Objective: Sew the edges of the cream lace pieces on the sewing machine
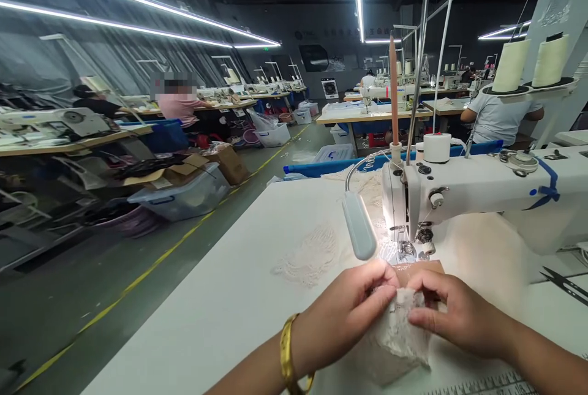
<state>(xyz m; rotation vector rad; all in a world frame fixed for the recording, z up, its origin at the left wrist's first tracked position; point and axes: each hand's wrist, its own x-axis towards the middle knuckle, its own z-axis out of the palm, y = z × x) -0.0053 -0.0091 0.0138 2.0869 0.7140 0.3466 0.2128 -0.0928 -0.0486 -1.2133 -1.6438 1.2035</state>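
Observation:
Both hands pinch a piece of white lace fabric (399, 331) just in front of the sewing machine (463, 190). My left hand (356, 300), with a gold bangle at the wrist, grips the lace's left upper edge between thumb and fingers. On the opposite side, my right hand (452, 309) holds it with thumb and bent fingers. Behind the fingertips lies a tan patch (420, 271), close to the presser foot (407, 252). The lace hangs down toward me, its lower part partly in shadow. A small lamp (359, 226) lights the needle area.
More lace (315, 254) lies on the white table (220, 266) to the left. Black thread snips (567, 285) rest at the right, and a ruler (487, 386) runs along the front. Thread cones (511, 67) stand above the machine. Other people sit at machines farther off.

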